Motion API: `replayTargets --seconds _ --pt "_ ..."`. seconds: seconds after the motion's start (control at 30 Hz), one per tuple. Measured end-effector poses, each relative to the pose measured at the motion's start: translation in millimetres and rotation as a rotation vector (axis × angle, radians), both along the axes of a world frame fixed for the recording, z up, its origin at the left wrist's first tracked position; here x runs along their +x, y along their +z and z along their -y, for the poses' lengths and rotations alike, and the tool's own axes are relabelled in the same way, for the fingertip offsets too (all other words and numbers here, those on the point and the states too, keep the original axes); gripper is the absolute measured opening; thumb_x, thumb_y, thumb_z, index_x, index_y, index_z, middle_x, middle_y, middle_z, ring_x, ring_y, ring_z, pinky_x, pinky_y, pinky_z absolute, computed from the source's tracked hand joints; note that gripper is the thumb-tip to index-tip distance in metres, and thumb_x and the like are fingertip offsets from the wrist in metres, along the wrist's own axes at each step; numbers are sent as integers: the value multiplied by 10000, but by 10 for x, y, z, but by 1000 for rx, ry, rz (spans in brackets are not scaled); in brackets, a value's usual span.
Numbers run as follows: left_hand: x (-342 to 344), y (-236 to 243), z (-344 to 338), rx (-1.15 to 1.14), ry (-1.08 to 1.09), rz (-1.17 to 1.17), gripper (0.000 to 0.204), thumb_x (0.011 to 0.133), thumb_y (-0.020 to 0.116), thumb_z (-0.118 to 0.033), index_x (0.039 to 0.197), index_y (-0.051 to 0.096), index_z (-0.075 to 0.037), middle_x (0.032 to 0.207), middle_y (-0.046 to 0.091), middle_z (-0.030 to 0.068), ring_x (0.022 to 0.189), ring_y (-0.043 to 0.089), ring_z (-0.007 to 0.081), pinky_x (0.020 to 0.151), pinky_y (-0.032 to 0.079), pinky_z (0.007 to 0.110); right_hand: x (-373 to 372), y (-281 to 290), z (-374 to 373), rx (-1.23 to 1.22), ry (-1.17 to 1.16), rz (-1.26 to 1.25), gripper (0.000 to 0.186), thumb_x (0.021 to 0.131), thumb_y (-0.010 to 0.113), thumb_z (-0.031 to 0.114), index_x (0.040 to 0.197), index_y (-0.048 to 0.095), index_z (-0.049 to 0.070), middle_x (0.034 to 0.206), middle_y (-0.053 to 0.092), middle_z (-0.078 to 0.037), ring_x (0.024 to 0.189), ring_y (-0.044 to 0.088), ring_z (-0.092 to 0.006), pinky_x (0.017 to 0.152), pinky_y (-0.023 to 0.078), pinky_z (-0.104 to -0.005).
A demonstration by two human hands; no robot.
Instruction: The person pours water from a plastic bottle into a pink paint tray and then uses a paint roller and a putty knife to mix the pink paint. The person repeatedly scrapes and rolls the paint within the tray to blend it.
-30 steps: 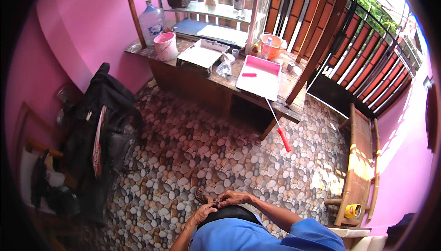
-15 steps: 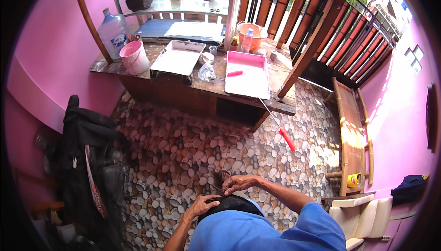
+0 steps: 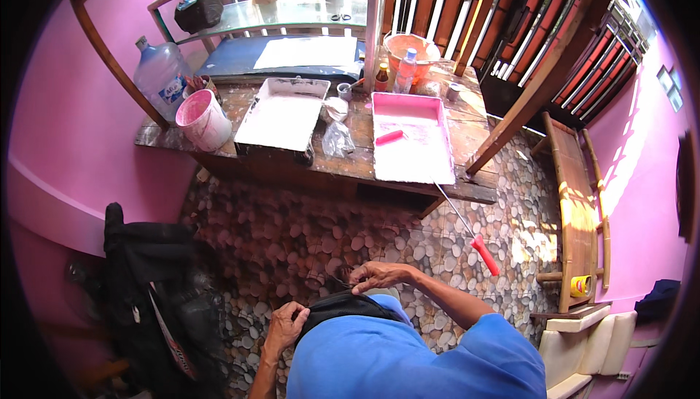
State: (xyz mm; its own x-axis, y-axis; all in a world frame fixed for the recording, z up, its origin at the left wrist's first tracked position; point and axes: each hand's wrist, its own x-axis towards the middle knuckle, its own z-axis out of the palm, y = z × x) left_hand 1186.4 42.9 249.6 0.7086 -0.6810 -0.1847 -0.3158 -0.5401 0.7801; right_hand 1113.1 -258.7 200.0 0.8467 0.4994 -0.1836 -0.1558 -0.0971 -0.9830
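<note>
My left fingers (image 3: 292, 311) and right fingers (image 3: 370, 273) meet the black cloth (image 3: 341, 308). Clamped or apart, I cannot tell.

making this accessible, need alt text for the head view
A person's left hand and right hand are at a black item at the waist. Ahead, a red roller handle juts from a pink-walled tray on a wooden table.

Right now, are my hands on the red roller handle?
No, your left hand and right hand are at the black cloth, apart from the red roller handle.
</note>
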Motion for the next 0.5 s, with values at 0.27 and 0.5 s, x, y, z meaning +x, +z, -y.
replayTargets --seconds 0.27,0.5 --pt "851 -20 508 -5 -73 -97 212 862 636 -217 859 612 -7 776 622 125 681 597 212 616 459 328 -196 132 562 -51 -150 -216 293 868 676 303 948 664 21 813 610 -3 825 539 -103 758 423 -293" --pt "1634 -218 1192 -35 -248 -229 208 857 649 -223 883 637 -18 811 648 111 711 621 209 627 471 318 -145 51 764 23 -383 -434 202 840 719 211 906 676 25 866 613 21 832 542 -63 736 432 -254"
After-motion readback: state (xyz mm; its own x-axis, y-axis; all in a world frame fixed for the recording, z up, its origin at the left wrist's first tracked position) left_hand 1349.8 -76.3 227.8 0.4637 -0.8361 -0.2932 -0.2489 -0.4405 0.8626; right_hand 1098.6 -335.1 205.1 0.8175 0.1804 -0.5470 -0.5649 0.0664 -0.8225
